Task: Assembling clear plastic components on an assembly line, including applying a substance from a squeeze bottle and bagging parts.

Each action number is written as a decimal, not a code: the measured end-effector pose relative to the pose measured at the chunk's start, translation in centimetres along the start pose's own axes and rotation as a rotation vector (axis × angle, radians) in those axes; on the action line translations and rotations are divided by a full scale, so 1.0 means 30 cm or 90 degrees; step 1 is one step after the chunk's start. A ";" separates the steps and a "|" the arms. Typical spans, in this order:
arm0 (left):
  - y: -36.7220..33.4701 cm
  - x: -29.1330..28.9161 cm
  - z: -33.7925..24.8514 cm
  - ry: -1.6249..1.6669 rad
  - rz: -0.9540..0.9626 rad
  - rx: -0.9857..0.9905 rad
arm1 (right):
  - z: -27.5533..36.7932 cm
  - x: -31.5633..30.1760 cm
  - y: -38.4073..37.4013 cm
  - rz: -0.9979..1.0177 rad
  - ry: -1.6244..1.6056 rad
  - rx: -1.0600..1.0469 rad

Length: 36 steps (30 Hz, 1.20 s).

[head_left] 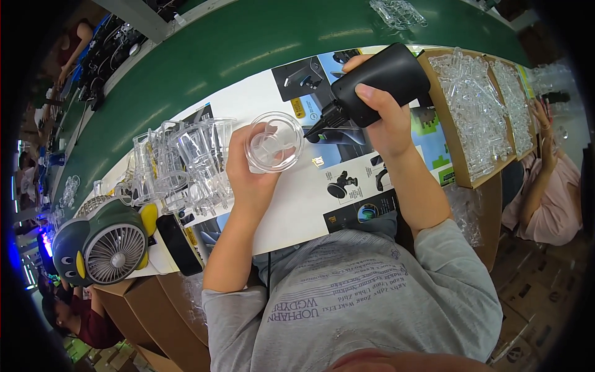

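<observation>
My left hand point(243, 180) is closed around a round clear plastic cup-shaped part point(274, 141), whose circular rim faces up. In my right hand point(390, 127) a black squeeze bottle point(396, 77) lies tilted, its narrow nozzle point(322, 121) pointing left and down. The nozzle's tip is right beside the rim of the clear part; whether the two touch, I cannot tell. Left of my left hand several similar clear plastic parts point(180, 164) stand crowded together on the printed white sheet point(279, 217).
A penguin-shaped fan point(114, 251) and a dark flat device point(178, 245) stand at the left. Cardboard trays point(447, 121) full of small clear pieces lie on the right. More clear parts point(400, 13) rest on the green surface point(248, 46). People sit on both sides.
</observation>
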<state>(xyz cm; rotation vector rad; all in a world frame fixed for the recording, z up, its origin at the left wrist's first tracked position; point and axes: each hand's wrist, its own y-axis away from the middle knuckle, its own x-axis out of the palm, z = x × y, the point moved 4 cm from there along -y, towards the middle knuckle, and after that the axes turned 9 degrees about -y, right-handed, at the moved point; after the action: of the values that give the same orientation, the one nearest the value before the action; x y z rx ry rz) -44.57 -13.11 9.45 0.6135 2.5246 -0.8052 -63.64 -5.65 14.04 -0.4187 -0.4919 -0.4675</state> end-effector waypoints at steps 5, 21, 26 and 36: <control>0.016 0.007 0.027 0.144 -0.016 -0.037 | -0.001 -0.008 -0.007 -0.013 0.006 -0.024; 0.005 -0.005 0.032 0.055 -0.019 -0.052 | -0.013 -0.031 -0.020 -0.013 0.032 0.015; 0.003 0.001 0.046 0.153 -0.021 -0.045 | -0.018 -0.035 -0.024 -0.022 0.014 0.037; -0.004 -0.018 0.025 0.044 -0.049 0.049 | -0.010 -0.035 -0.023 -0.004 -0.019 0.065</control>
<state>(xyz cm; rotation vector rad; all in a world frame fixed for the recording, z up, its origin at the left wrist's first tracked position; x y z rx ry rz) -44.00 -13.82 9.22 0.5813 2.6036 -0.9266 -64.71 -6.03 13.44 -0.3273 -0.5441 -0.4405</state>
